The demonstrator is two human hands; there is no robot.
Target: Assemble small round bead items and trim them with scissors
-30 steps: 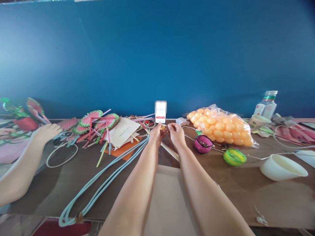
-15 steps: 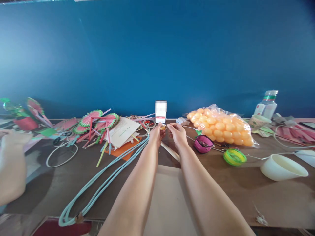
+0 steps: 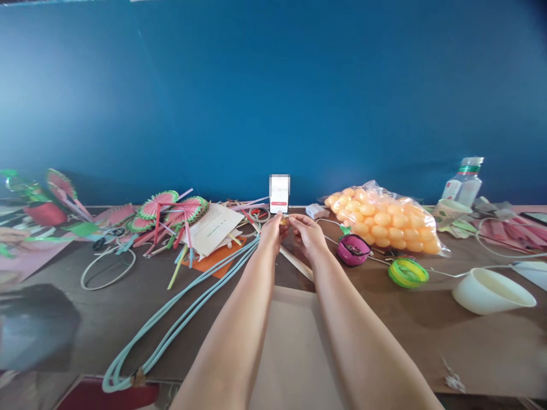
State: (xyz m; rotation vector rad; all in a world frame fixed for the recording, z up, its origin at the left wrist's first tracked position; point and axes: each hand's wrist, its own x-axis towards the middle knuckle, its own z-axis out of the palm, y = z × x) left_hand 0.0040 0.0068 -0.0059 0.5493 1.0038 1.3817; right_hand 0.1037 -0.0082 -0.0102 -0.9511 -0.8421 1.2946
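Both my arms reach out over the table, and the hands meet in front of a phone (image 3: 279, 200) propped against the blue wall. Between the fingers of my left hand (image 3: 270, 230) is a small gold-coloured piece (image 3: 284, 220); its kind is too small to make out. My right hand (image 3: 308, 232) pinches at the right side of that piece, fingertips touching or nearly touching it. Whether those fingertips hold something of their own is hidden. Right of my hands sits a small purple pouch (image 3: 352, 250) with dark bits inside.
A clear bag of orange egg-shaped balls (image 3: 384, 222) and a yellow-green coil (image 3: 407, 273) lie right, with a white cup (image 3: 491, 291) nearer. Pale blue tubing (image 3: 171, 304), papers (image 3: 213, 228) and watermelon-patterned paper fans (image 3: 188, 212) lie left. Another person's hand (image 3: 13, 236) shows far left.
My right hand has moved slightly left, bringing its fingertips to the gold piece. At the far left, the other person's forearm has drawn back, leaving a hand with green strips in view.
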